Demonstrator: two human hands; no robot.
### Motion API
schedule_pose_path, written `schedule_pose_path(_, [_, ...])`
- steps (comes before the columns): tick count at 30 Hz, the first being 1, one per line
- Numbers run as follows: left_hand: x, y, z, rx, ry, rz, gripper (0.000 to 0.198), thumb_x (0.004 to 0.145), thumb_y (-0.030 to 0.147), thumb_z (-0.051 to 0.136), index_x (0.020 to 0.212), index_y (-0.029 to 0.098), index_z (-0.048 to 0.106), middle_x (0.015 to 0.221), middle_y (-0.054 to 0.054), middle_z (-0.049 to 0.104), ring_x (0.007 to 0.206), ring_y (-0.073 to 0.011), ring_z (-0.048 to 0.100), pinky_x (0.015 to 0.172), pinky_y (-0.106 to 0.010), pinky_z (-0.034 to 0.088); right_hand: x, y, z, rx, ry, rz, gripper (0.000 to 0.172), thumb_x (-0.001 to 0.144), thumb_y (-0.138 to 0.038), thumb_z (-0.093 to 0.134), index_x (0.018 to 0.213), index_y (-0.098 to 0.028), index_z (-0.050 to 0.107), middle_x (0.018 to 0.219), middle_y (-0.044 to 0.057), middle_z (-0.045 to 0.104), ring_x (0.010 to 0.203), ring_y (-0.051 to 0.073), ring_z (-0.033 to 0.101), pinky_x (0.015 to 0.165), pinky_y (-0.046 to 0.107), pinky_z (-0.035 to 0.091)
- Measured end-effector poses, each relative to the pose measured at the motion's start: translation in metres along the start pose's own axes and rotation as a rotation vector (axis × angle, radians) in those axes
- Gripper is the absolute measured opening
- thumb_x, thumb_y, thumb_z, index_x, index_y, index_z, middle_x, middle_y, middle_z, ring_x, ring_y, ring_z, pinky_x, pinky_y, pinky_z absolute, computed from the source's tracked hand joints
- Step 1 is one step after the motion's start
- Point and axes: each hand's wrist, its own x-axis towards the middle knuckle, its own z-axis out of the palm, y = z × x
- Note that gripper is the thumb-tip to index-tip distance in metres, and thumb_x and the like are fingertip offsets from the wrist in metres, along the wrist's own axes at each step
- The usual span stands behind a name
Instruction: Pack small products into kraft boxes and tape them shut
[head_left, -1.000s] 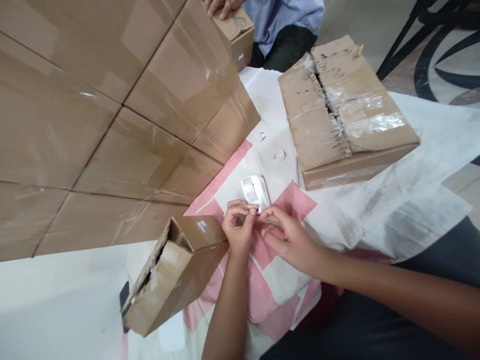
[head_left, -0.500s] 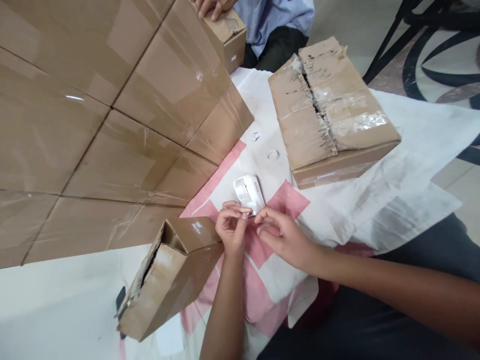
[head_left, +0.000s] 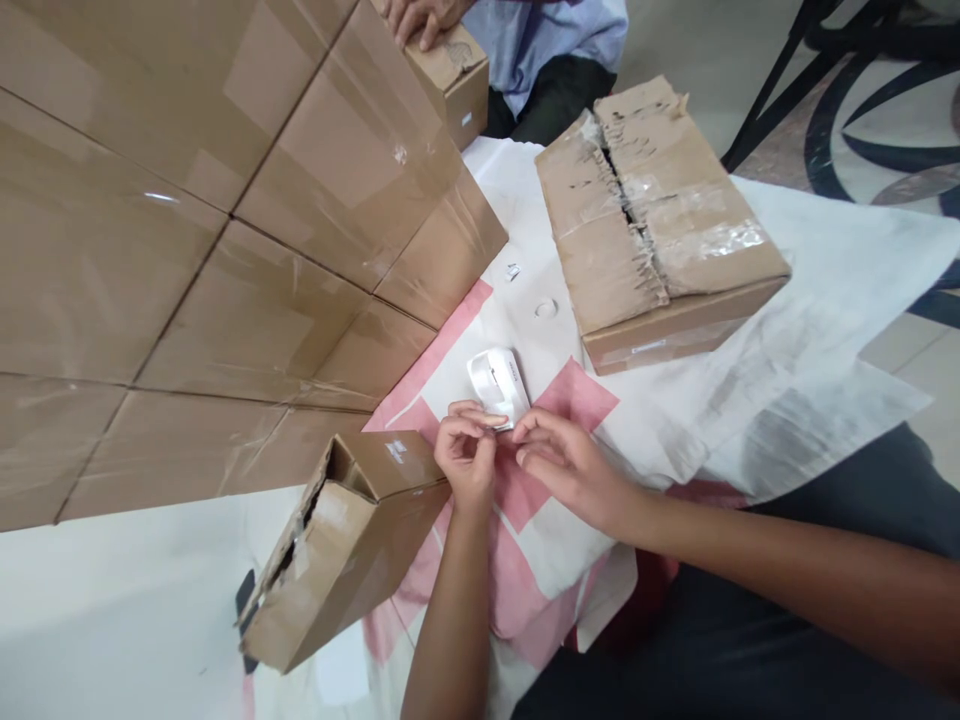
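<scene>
A small white device with a rounded lid and dark lettering, like a label printer (head_left: 501, 380), lies on the cloth just beyond my fingertips. My left hand (head_left: 466, 455) is closed in a pinch at its near edge, and what sits between finger and thumb is too small to make out. Facing it from the right, my right hand (head_left: 566, 468) has its fingers bent and drawn together close to the left fingertips. Anything in them is hidden or too tiny to name. Past the device lie a thin white ring (head_left: 546, 308) and a small scrap (head_left: 512, 272).
A wall of stacked taped cartons (head_left: 300, 190) rises at left. One torn-flap carton (head_left: 345, 560) stands by my left forearm, another worn carton (head_left: 667, 210) at right. A pink-and-white cloth (head_left: 540, 570) lies beneath. Across from me, another person's hand (head_left: 427, 18) rests on a carton (head_left: 457, 85).
Both hands stay at the near edge of the white device, with only a slight shift of the fingers. The view has moved a little.
</scene>
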Motion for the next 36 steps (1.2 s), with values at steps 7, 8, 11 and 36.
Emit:
schedule_pose_path(7, [-0.0005, -0.0011, 0.0024, 0.005, 0.017, -0.021, 0.023, 0.086, 0.012, 0.065, 0.081, 0.024, 0.046, 0.073, 0.002, 0.073, 0.081, -0.0175, 0.062, 0.088, -0.041, 0.047, 0.0002, -0.0031, -0.0019, 0.03, -0.01, 0.016, 0.005, 0.083, -0.024, 0.059, 0.086, -0.021, 0.056, 0.09, 0.001, 0.061, 0.097, 0.02, 0.062, 0.087, 0.033, 0.046])
schedule_pose_path(8, [-0.0007, -0.0012, 0.0029, -0.002, 0.025, -0.03, 0.024, 0.086, 0.011, 0.065, 0.083, 0.024, 0.046, 0.073, 0.002, 0.073, 0.081, -0.0173, 0.062, 0.088, -0.041, 0.047, 0.0006, -0.0026, -0.0019, 0.032, -0.006, 0.014, 0.005, 0.083, -0.024, 0.059, 0.086, -0.021, 0.056, 0.091, 0.001, 0.061, 0.098, 0.02, 0.062, 0.088, 0.034, 0.046])
schedule_pose_path(11, [-0.0012, -0.0016, 0.004, -0.024, 0.043, -0.058, 0.025, 0.085, 0.008, 0.064, 0.087, 0.024, 0.045, 0.073, 0.003, 0.072, 0.083, -0.017, 0.062, 0.089, -0.039, 0.047, 0.0018, -0.001, -0.0019, 0.031, 0.003, 0.016, 0.006, 0.084, -0.025, 0.059, 0.087, -0.021, 0.056, 0.092, 0.001, 0.062, 0.1, 0.02, 0.062, 0.09, 0.034, 0.045])
schedule_pose_path(36, [-0.0026, 0.0019, 0.0068, -0.118, 0.079, -0.161, 0.033, 0.085, 0.017, 0.072, 0.083, 0.024, 0.04, 0.065, 0.007, 0.059, 0.071, -0.0114, 0.056, 0.098, -0.038, 0.044, 0.0036, -0.0026, -0.0028, 0.094, 0.011, 0.073, 0.009, 0.081, -0.027, 0.061, 0.085, -0.021, 0.056, 0.085, -0.001, 0.061, 0.089, 0.018, 0.058, 0.082, 0.031, 0.043])
